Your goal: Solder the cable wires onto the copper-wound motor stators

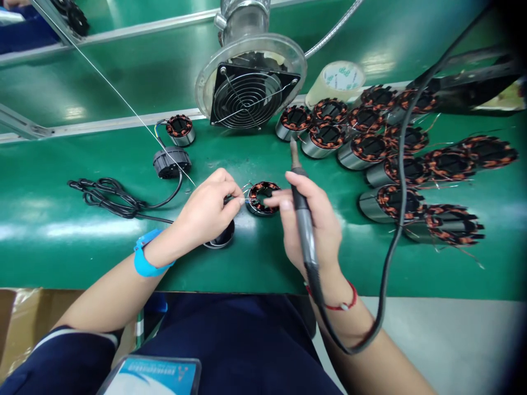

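Note:
My left hand (216,206) is closed in a pinch on a thin strand of solder wire (119,94), which runs down from the upper left. The strand's end pokes out toward a motor stator (263,206) with copper windings and loose lead wires. My right hand (315,219) grips a soldering iron (303,219), its tip pointing up and away from that stator. Two fingers of this hand reach over the stator's right edge; whether they touch it I cannot tell. Partly hidden below my left hand sits a round dark part (222,237) with a shiny rim.
A fume extractor fan (249,99) stands at the back. Several wound stators (364,151) crowd the right, beside a tape roll (340,79). A grey motor housing (172,162), another stator (180,130) and a coiled black cable (111,197) lie left. The iron's cord (395,247) loops over my right forearm.

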The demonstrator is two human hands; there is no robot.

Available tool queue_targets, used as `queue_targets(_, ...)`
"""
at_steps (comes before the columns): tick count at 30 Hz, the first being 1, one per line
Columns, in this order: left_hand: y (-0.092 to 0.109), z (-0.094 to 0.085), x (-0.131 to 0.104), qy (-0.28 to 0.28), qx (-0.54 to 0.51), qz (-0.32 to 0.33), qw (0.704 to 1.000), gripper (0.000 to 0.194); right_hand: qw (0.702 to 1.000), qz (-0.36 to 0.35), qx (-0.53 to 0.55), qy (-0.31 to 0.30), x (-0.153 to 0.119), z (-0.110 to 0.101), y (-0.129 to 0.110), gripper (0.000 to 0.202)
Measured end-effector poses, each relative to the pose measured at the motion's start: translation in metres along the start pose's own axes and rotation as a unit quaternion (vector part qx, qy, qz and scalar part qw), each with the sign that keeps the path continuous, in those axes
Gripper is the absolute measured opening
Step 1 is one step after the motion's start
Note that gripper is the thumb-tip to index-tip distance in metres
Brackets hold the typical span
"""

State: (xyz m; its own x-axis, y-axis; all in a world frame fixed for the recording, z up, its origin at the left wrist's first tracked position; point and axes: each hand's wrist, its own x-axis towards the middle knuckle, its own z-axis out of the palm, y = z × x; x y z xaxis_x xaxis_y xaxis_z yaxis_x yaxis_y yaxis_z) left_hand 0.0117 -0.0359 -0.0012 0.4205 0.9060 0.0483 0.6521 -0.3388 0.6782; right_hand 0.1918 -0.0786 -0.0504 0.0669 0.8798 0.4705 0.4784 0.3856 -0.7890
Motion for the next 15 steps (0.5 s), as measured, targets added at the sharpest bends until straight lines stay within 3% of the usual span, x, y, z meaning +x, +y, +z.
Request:
queue_targets(8, 0.01, 0.006, -0.003, 0.018, 0.057, -0.025, 0.998, 0.015, 0.993, -0.041, 0.04, 0.1, -0.043, -0.019, -0.003, 0.035)
queue_targets(15, 0.01, 0.006, -0.003, 0.026, 0.06, -0.018, 0.998, 0.014, 0.997, 0.001, 0.025, 0.079, -0.064, -0.021, 0.003, 0.024)
